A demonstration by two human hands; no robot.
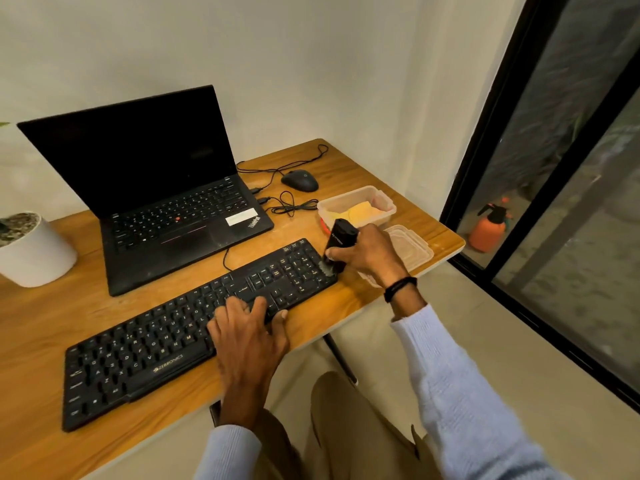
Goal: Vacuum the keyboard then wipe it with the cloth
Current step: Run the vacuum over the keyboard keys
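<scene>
My keyboard (194,327) is a black full-size Zebronics. It lies on a slant across the wooden table (41,327), running from the lower left of the frame up toward the centre right. The keys are matte black with pale lettering, the logo sits on the front lip, and the numpad end is the end further up the frame. There's a greyish smudge near that numpad corner, but I honestly can't tell if it's dust or the brush tip.

My right hand (370,254) is wrapped around the little black handheld vacuum (337,244). My fingers are curled around its body and my thumb is across the front. It's tilted, with its nozzle down at the right edge of the numpad.

My left hand (246,327) lies flat on the middle-right keys. The fingers are spread and pretty much straight, pressing down rather than grabbing anything, and the thumb hangs over the front edge.

The yellow cloth (360,213) is inside a clear plastic tub (388,206) just above the vacuum in the frame. The tub's lid (412,247) is on the table to the right of my wrist.

Above the keyboard in the frame there's an open ThinkPad laptop (156,188) with a dark screen. A wired mouse (299,180) is to its right, and a white plant pot (34,251) is at the far left edge.
</scene>
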